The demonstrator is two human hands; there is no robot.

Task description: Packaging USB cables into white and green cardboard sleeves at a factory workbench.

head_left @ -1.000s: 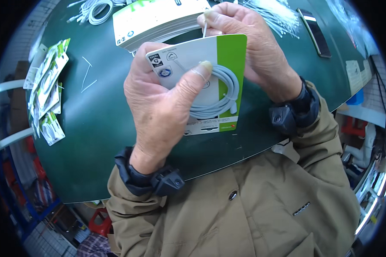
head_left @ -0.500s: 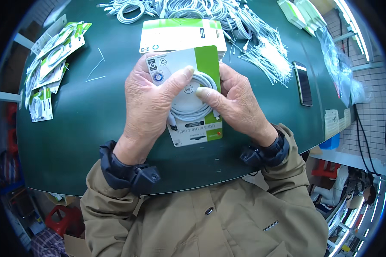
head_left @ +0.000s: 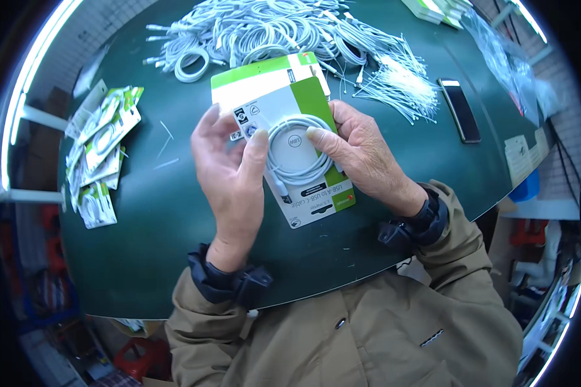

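Observation:
My right hand [head_left: 374,151] grips a white-and-green cable card [head_left: 306,213] by its right side, thumb pressed on the coil and fingers behind. On the card's face lies a coiled white USB cable [head_left: 298,174], with a dark-ended plug at the lower left. My left hand [head_left: 229,174] is at the card's left edge, thumb close to the coil. Its fingers are spread and slightly blurred, apart from the card. Just beyond, partly covered by the held card, lies a stack of similar cards [head_left: 258,80].
Loose white cables [head_left: 258,29] heap at the far side, beside a bundle of white ties [head_left: 403,84]. Carded cables [head_left: 103,145] pile at the left. A phone [head_left: 459,109] and clear plastic bags [head_left: 503,58] lie at the right. More cards [head_left: 426,9] stand far right.
My left hand has loosened from the card and its fingers have spread. The held card has tilted slightly and sits lower right in view. The whole view has shifted.

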